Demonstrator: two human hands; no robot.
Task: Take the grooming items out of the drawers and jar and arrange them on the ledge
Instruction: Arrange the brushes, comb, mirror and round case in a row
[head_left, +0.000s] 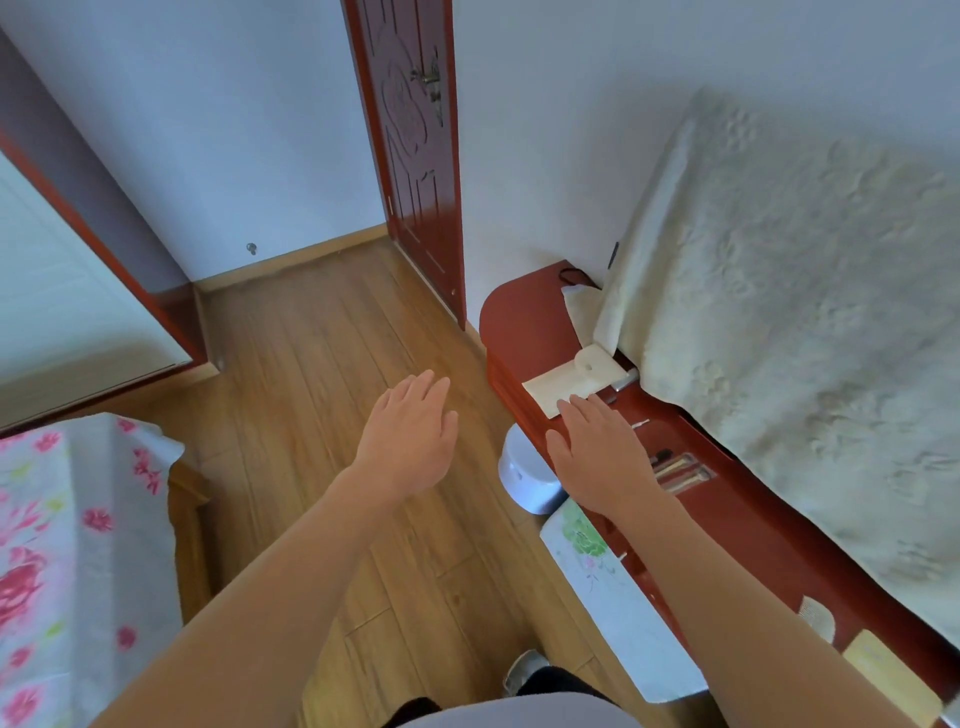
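Two hands are hovering palm-down ahead of me in the head view, both bare arms stretching out nearly straight from the bottom of the frame. I am seeing the left hand (410, 436) hanging over the wooden floor (322, 338), fingers straight and close together, holding nothing. The right hand (597, 457) is lying flat over the front edge of the red ledge (519, 322), fingers extended and slightly spread, thumb pointing out to the left. It too is holding nothing, and I cannot tell whether the palm is touching the wood or floating just above it. Its fingertips are overlapping the near corner of a flat cream box (566, 384) that is sitting on the ledge.

Just beside that hand, on its right, a small bundle of brushes (683, 470) is lying on the ledge, handles side by side. A thin white stick (640, 424) is lying a little farther along, between the brushes and the box. A pale embossed cloth (779, 312) is draping down behind the ledge.

Below the right hand, a round white container (524, 473) is sitting on the floor against the ledge, with a flower-printed cloth (613, 587) spreading beside it under the right forearm.
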